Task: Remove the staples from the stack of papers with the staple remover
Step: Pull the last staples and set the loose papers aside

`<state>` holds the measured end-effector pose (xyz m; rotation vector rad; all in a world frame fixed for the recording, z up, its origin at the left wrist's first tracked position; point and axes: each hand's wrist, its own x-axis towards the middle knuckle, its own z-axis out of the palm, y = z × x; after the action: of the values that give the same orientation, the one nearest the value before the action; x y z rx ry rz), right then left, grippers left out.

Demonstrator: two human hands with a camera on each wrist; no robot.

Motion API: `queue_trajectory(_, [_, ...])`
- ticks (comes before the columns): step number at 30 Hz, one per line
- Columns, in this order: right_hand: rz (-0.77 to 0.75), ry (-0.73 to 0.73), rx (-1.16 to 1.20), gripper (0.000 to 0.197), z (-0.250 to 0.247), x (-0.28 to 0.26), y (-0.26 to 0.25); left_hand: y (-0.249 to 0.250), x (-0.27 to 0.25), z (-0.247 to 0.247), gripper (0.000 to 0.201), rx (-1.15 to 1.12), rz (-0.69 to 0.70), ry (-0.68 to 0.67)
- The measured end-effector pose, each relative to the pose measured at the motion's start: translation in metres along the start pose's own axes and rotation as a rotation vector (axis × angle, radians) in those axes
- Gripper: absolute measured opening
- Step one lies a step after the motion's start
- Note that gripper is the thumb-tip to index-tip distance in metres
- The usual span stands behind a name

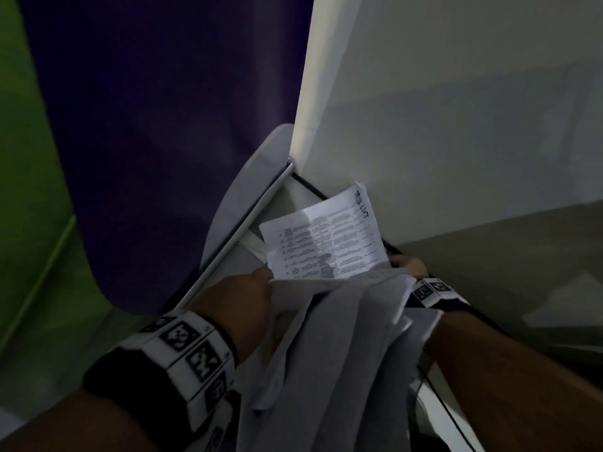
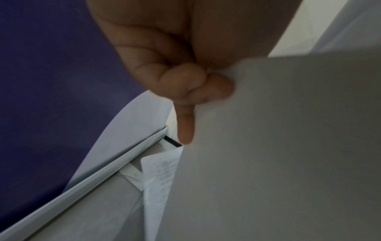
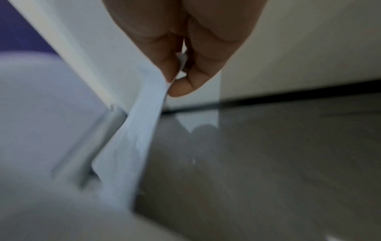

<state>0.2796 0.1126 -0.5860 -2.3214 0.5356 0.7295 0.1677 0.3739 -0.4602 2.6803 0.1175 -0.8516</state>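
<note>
The stack of papers (image 1: 326, 236) is held up between both hands. Its top printed sheet faces me, and several blank sheets (image 1: 342, 347) hang down toward me. My left hand (image 1: 265, 279) pinches the left edge of the sheets. In the left wrist view that hand (image 2: 208, 73) has curled fingers on the paper (image 2: 278, 146), with one finger (image 2: 185, 127) pointing down along the edge. My right hand (image 1: 403, 261) grips the right edge. In its wrist view the right hand (image 3: 174, 79) pinches the paper (image 3: 134, 138) between thumb and finger. No staple remover shows in any view.
A white wall panel (image 1: 440, 109) rises right behind the papers. A purple surface (image 1: 146, 109) and a green one (image 1: 29, 158) lie to the left. A white rail (image 1: 241, 236) and a grey rounded edge (image 1: 241, 190) run below them. A dark glossy surface (image 3: 288, 163) spreads at right.
</note>
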Motion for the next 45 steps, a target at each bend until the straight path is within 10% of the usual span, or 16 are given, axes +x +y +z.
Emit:
queue_trajectory(12, [-0.419,0.53,0.064,0.026,-0.096,-0.115,-0.064,0.001,-0.017,-0.02,0.047,-0.065,0.005,-0.051])
queue_trajectory(16, [-0.633,0.708,0.228,0.023,-0.118,-0.18,-0.058,0.008,-0.054,-0.052,0.074,-0.33,-0.077,0.273])
queue_trajectory(22, [-0.983,0.817,0.3,0.032,-0.122,-0.298,-0.05,0.036,-0.131,-0.131,0.109,-0.449,0.226,0.968])
queue_trajectory(25, [-1.025,0.823,0.323,0.029,-0.126,-0.338,-0.046,0.056,-0.175,-0.173,0.089,-0.447,0.383,1.009])
queue_trajectory(29, [-1.024,0.867,0.415,0.029,-0.148,-0.377,-0.038,0.082,-0.224,-0.193,0.007,-0.403,0.498,0.875])
queue_trajectory(45, [-0.788,0.695,0.411,0.031,-0.264,-0.534,0.055,0.21,-0.382,-0.166,0.033,-0.23,0.707,1.019])
